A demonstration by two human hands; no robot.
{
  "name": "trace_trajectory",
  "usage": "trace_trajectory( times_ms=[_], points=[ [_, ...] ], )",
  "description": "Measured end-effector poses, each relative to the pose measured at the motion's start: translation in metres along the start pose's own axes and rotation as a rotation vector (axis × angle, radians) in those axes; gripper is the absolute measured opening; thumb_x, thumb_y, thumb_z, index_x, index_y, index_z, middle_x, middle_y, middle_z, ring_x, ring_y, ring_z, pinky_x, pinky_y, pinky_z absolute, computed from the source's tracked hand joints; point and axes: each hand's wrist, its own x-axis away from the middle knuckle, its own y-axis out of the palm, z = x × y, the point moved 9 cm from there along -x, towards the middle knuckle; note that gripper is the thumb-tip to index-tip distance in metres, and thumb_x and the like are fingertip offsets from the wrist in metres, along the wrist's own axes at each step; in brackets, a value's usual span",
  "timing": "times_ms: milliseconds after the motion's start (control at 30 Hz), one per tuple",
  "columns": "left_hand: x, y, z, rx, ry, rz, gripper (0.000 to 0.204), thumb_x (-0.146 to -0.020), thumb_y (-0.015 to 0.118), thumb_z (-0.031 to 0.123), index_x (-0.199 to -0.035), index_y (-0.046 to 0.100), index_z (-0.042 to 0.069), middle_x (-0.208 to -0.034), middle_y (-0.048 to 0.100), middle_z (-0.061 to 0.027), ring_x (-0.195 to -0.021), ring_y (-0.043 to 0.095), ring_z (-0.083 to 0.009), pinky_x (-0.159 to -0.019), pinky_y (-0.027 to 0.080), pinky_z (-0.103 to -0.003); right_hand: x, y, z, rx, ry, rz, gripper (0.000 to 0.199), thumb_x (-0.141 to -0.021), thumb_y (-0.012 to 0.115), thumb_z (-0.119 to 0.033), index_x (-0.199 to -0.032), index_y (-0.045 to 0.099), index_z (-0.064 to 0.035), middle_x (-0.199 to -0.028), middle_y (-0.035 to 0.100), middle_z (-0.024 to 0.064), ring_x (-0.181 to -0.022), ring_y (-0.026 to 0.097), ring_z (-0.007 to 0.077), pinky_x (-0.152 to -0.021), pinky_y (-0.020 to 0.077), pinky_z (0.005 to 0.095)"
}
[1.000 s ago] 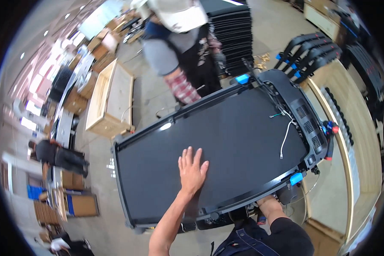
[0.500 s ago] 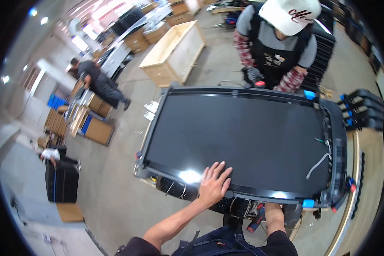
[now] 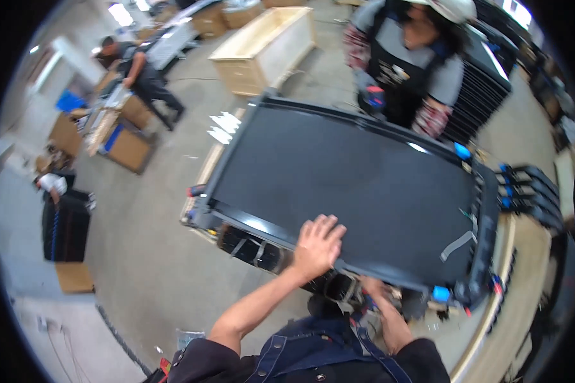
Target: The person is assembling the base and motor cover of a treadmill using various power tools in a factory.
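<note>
A large black panel like a treadmill deck (image 3: 338,185), with raised side rails, lies in front of me. My left hand (image 3: 317,247) rests on its near part, palm down and fingers spread. At the near edge, to the right, my right hand (image 3: 373,286) reaches beneath the rail; its fingers are hidden, so what it touches does not show. A flat grey cable (image 3: 457,246) lies loose on the deck's right end, by the black end housing (image 3: 485,236). Blue tape (image 3: 441,293) covers part of the near rail.
Across the deck stands a co-worker (image 3: 406,70) with a red-and-dark hand tool (image 3: 375,97). A wooden crate (image 3: 262,54) sits on the floor beyond. Curved black parts (image 3: 530,191) are stacked at the right. Another person (image 3: 144,73) is at the far left among cardboard boxes (image 3: 126,148).
My view has shifted and tilted, so the deck appears rotated. My left hand stays spread on it; my right hand is still at the near edge. The co-worker's tool has risen off the far rail.
</note>
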Motion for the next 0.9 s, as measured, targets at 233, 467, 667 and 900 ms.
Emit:
trace_trajectory(
  times_ms=[233,467,667,900],
  points=[
    [-0.002,0.01,-0.019,-0.015,0.018,0.102,0.037,-0.094,0.059,0.026,-0.128,0.064,0.011,-0.14,0.057,-0.0145,-0.133,0.048,-0.0356,-0.111,0.037,-0.056,0.174,-0.076,-0.178,0.147,-0.948,0.124,0.022,-0.09,0.069,-0.017,-0.112,0.067,-0.0167,-0.07,0.055,0.0066,-0.059,0.065,0.0262,-0.046,0.0473,0.0408],
    [0.01,0.011,-0.015,0.018,0.05,0.135,0.038,-0.094,0.062,0.029,-0.127,0.064,0.01,-0.139,0.057,-0.0139,-0.133,0.049,-0.0351,-0.112,0.036,-0.054,0.188,-0.216,-0.18,0.33,-0.479,0.671,0.034,-0.094,0.07,-0.022,-0.127,0.066,-0.0179,-0.124,0.065,0.0202,-0.075,0.073,0.0341,-0.058,0.0588,0.0407],
    [0.019,0.009,-0.015,0.042,0.005,0.128,0.037,-0.093,0.065,0.03,-0.126,0.066,0.011,-0.138,0.058,-0.0128,-0.134,0.049,-0.0338,-0.113,0.036,-0.05,0.176,-0.063,-0.006,-0.184,0.04,0.112,0.045,-0.091,0.07,-0.034,-0.127,0.066,-0.0079,-0.102,0.075,0.0187,-0.095,0.073,0.0372,-0.086,0.0553,0.0455],
    [0.045,-0.013,0.013,0.458,-0.237,0.195,0.02,-0.094,0.066,0.008,-0.112,0.069,0.002,-0.105,0.069,-0.0151,-0.097,0.065,-0.0323,-0.089,0.051,-0.041,0.112,0.16,0.208,-0.787,0.588,0.345,0.116,-0.078,0.083,-0.041,-0.158,0.012,0.0032,-0.14,0.051,0.0309,-0.124,0.058,0.036,-0.109,0.0447,0.0388]
  ],
)
